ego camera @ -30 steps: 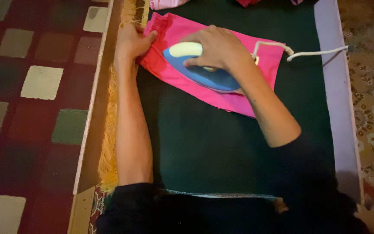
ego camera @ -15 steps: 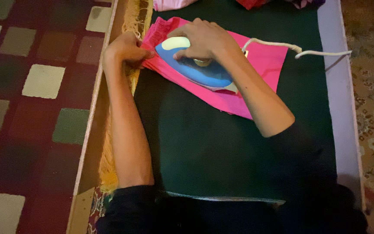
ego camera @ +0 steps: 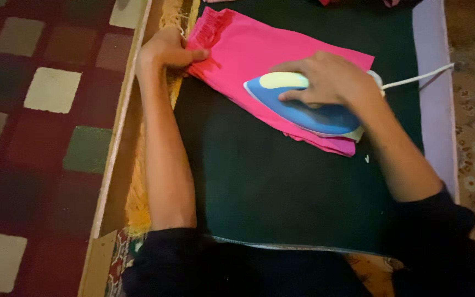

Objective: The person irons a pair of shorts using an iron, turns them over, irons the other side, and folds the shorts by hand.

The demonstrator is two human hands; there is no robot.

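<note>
We see a dark green ironing cloth (ego camera: 281, 192) covering most of the view, with a checked carpet (ego camera: 50, 99) along the left and a pale lilac border (ego camera: 432, 99) on the right. Across the upper part of the cloth lies the pink garment (ego camera: 259, 52), folded flat and slanting down to the right, its gathered waistband at the upper left. The blue iron (ego camera: 309, 110) with its cream handle now sits on the lower right end of the garment, nose pointing left; half a second ago it was up by the waistband, so it has slid back along the fabric toward the hem. We judge that this stretch has had a pass in both directions. The right hand (ego camera: 331, 80) is wrapped over the handle, fingers closed round it. The left hand (ego camera: 166, 52) pins the waistband edge, fingers together and thumb pressed onto the fabric, keeping it taut. The white cord (ego camera: 419, 78) trails off to the right
</note>
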